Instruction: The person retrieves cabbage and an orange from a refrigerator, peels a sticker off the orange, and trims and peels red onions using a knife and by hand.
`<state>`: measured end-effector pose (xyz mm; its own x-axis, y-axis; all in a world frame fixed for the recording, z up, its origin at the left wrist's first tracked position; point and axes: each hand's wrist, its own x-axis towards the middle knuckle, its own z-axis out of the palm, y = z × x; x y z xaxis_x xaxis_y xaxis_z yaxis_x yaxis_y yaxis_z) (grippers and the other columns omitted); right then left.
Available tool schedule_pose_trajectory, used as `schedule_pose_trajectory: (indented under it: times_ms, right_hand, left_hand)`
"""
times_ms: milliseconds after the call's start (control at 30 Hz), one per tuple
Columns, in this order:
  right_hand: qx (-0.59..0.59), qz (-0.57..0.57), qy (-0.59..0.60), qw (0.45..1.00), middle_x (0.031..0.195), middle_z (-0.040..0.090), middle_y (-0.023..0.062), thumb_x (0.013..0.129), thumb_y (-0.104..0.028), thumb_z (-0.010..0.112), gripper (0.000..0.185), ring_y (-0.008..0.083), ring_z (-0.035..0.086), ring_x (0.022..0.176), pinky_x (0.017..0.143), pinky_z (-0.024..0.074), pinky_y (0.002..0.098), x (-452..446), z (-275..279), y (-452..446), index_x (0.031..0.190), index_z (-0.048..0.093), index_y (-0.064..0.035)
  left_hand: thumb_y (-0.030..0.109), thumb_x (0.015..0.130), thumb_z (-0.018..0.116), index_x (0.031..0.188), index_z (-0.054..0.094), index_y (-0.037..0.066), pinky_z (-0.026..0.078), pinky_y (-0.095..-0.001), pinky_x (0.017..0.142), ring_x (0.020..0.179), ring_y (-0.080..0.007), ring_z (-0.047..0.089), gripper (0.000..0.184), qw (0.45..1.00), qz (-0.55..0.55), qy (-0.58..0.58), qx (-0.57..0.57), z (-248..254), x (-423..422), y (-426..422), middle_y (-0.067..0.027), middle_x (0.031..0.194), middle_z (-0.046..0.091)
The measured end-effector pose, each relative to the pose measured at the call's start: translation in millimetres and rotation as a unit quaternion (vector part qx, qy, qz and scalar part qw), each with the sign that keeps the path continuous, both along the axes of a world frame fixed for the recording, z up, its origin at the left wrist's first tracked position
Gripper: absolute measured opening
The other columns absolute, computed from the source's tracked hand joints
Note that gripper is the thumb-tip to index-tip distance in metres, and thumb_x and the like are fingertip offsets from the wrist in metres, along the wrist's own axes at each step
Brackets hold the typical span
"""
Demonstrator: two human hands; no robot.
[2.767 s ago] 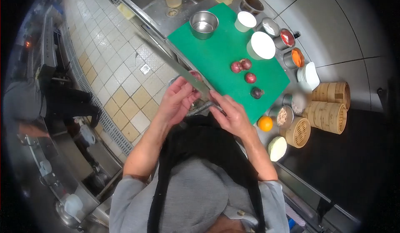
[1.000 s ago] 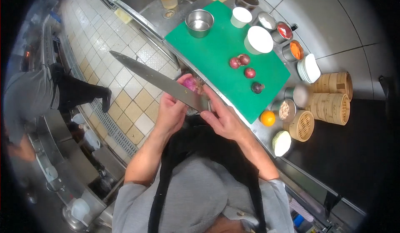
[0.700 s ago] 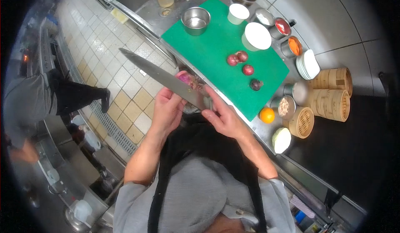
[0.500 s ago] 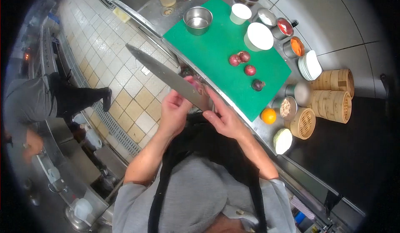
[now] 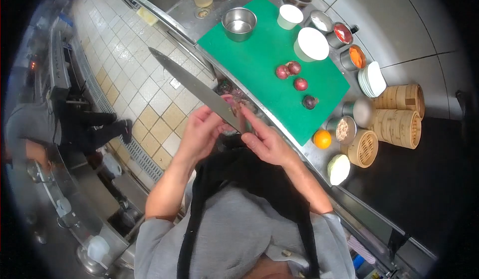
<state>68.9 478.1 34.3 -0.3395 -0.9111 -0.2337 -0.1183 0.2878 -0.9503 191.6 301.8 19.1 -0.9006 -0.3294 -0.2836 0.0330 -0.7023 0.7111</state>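
My right hand (image 5: 268,140) is closed on a large kitchen knife (image 5: 187,81), its broad blade pointing up and left over the floor side of the counter. The handle is hidden in my grip. Across the blade, my left hand (image 5: 200,132) has its fingers curled, partly behind the steel. A pinkish-purple red onion (image 5: 230,99) shows past the blade's far edge, mostly covered by knife and fingers. Several whole red onions (image 5: 300,84) lie on the green cutting board (image 5: 259,74) to the right.
A steel bowl (image 5: 239,24) and white tubs (image 5: 311,45) stand on the board. Along the wall are steel containers (image 5: 341,34), stacked white dishes (image 5: 371,80) and bamboo steamers (image 5: 396,126). An orange (image 5: 322,139) and a cut cabbage (image 5: 339,169) sit near the counter edge. A co-worker (image 5: 75,124) stands at left.
My left hand has shifted slightly left and its fingers have moved along the blade. The knife has tilted a little. The co-worker at left has changed stance.
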Motion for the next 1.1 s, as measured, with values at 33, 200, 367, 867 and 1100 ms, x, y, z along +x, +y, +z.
schedule_pose_trajectory:
  times_ms: [33,200,367,867,1100]
  right_hand:
    - [0.101,0.017,-0.072,0.992,0.128,0.06,0.024,0.099,-0.021,0.059,0.066,0.0328,0.061,0.118,0.099,0.0445,0.0375,-0.6,4.6,-1.5,0.155,0.027,-0.0047]
    - [-0.022,0.011,-0.001,1.0,0.09,0.061,0.0191,0.1,-0.021,0.057,0.066,0.0285,0.064,0.085,0.083,0.0482,0.0355,3.1,-7.8,-1.5,0.155,0.026,-0.0049]
    - [-0.025,0.009,-0.004,1.0,0.086,0.06,0.0185,0.1,-0.022,0.057,0.068,0.0267,0.063,0.081,0.082,0.0483,0.0349,4.8,-12.9,-1.0,0.156,0.023,-0.0043]
    - [-0.052,0.002,-0.066,0.997,0.09,0.06,0.0079,0.103,-0.025,0.053,0.064,0.0153,0.058,0.073,0.072,0.0505,0.031,-0.2,-8.0,-8.2,0.156,0.023,-0.0071]
    - [-0.078,-0.025,-0.212,0.974,0.066,0.045,-0.0016,0.107,-0.03,0.044,0.054,0.0054,0.042,0.052,0.047,0.0368,0.0217,-2.2,-27.0,-12.9,0.155,0.028,-0.0095]
  left_hand:
    - [0.014,0.101,0.054,0.131,0.055,-0.005,0.056,-0.0306,0.081,0.099,-0.018,0.067,0.035,0.998,-0.025,0.023,0.045,-2.6,1.7,-8.9,-0.0122,0.115,0.067]
    - [0.015,0.101,0.058,0.13,0.057,-0.001,0.053,-0.0265,0.077,0.095,-0.0135,0.066,0.034,0.999,0.029,-0.02,0.004,-0.1,-3.7,0.0,-0.0094,0.115,0.068]
    - [0.011,0.098,0.061,0.134,0.054,-0.001,0.053,-0.0254,0.078,0.095,-0.0125,0.065,0.038,0.997,0.06,-0.037,-0.042,-2.5,-0.4,3.4,-0.008,0.115,0.068]
    - [-0.004,0.092,0.064,0.14,0.048,-0.004,0.051,-0.029,0.091,0.106,-0.013,0.063,0.05,0.952,0.052,0.009,-0.3,-0.1,11.9,29.7,-0.0094,0.121,0.066]
    - [0.016,0.1,0.058,0.14,0.048,0.002,0.054,-0.0323,0.088,0.107,-0.019,0.064,0.043,0.998,-0.009,-0.014,0.054,-9.2,6.0,-3.1,-0.0116,0.123,0.064]
